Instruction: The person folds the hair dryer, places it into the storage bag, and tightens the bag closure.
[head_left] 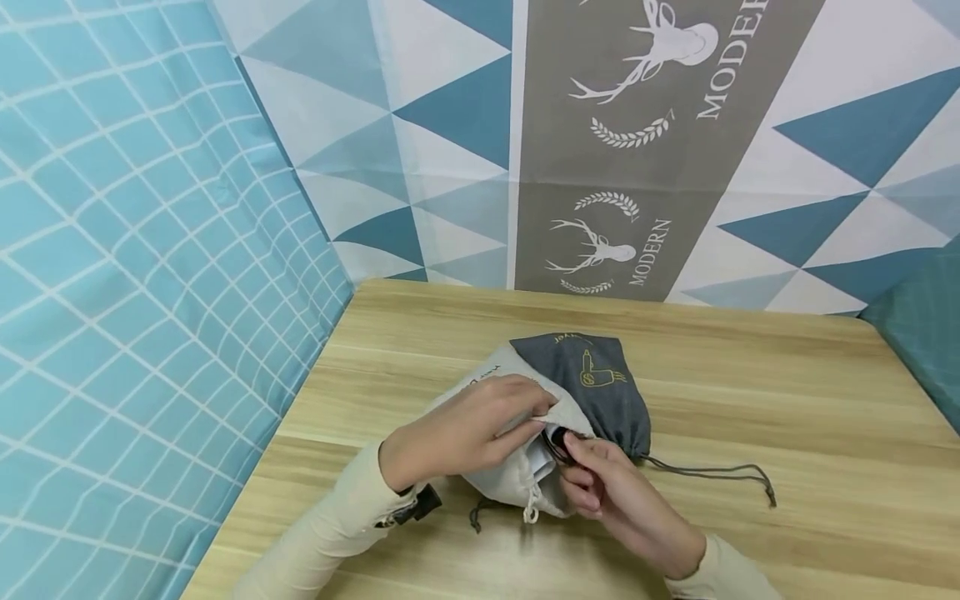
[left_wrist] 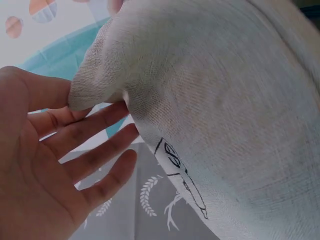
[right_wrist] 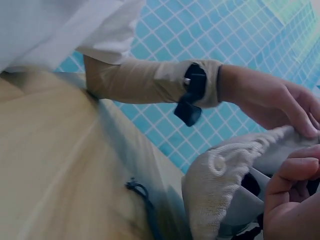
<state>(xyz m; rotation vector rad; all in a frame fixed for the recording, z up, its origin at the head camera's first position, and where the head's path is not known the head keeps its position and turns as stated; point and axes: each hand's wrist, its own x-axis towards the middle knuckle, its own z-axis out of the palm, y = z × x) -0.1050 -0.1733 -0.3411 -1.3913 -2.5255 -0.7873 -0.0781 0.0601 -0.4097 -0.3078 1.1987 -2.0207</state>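
Observation:
A light grey drawstring bag [head_left: 572, 410] with hair-dryer print lies with its mouth spread. My left hand [head_left: 468, 423] pinches the rim between thumb and forefinger; in the left wrist view the other fingers extend beside the cloth [left_wrist: 215, 90]. At the opening, my right hand [head_left: 618, 492] has curled fingers and thumb on a small black piece [head_left: 558, 437] with thin black cord around it; its exact kind is unclear. Something white [head_left: 538, 457] shows inside the bag. In the right wrist view my right hand [right_wrist: 295, 200] is beside the gathered rim [right_wrist: 235, 160].
A dark grey drawstring bag [head_left: 600, 375] with a yellow hair-dryer print lies partly under the light one. Its cord [head_left: 720, 473] trails right on the wooden table [head_left: 787, 392]. Patterned cloth [head_left: 450, 125] hangs behind, blue checked cloth [head_left: 135, 250] at the left.

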